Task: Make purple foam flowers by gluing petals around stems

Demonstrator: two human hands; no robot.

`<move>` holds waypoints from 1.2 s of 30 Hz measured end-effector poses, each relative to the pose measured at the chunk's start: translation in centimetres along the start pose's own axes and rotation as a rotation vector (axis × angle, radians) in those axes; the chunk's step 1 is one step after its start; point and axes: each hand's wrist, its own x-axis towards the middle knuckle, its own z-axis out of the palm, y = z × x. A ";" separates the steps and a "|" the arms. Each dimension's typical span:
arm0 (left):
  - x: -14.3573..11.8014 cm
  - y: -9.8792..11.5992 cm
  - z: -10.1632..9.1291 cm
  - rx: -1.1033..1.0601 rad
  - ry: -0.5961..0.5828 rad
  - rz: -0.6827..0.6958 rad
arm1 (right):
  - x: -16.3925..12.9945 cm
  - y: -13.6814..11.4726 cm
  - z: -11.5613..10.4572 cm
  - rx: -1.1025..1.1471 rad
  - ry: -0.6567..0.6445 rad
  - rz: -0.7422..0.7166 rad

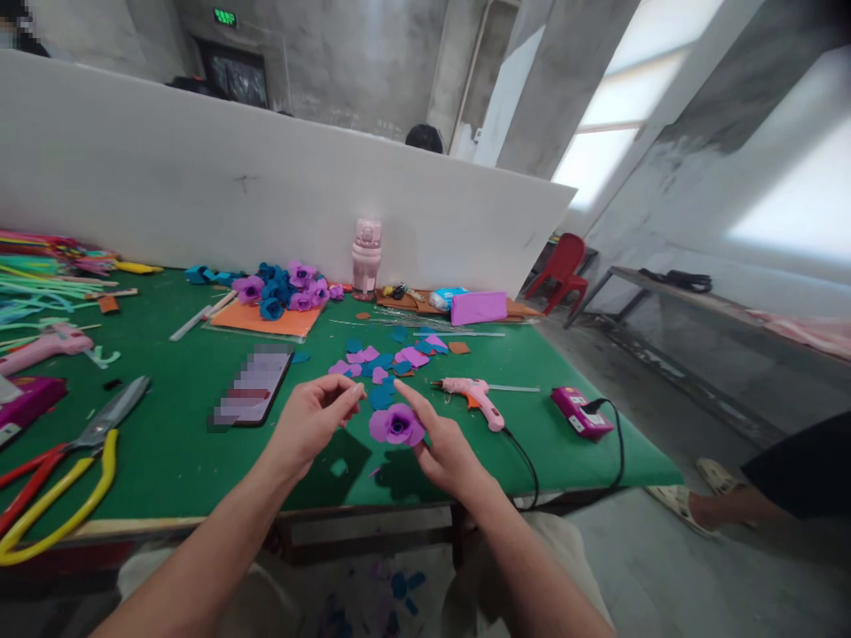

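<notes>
A purple paper flower point(397, 425) with a dark centre is held by my right hand point(439, 443), its index finger stretched out past the bloom. My left hand point(323, 412) is to the left of the flower, apart from it, with thumb and fingers pinched together; whatever may be between the fingertips is too small to make out. Just beyond both hands lie loose purple petals point(412, 356) and blue petals point(380, 394). A pink glue gun point(475, 396) with a clear glue stick in it rests to the right of my right hand.
On the green table point(199, 470) lie a phone point(256, 385), large scissors point(99, 434), finished paper flowers point(279, 288) on orange sheets and a purple power box point(581, 412) with a cord. A pink bottle point(366, 261) stands before a white partition point(279, 177). Another person's legs point(731, 505) are at right.
</notes>
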 end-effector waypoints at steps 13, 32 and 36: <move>-0.3 -1.7 2.0 0.011 -0.318 -0.169 | 1.4 -0.2 0.4 0.840 0.155 0.310; 0.1 -2.6 4.2 -0.486 -0.023 -0.232 | 2.2 0.5 1.2 0.764 0.485 0.501; 0.1 -2.6 4.6 -0.479 -0.049 -0.233 | 2.5 0.0 1.2 0.794 0.477 0.429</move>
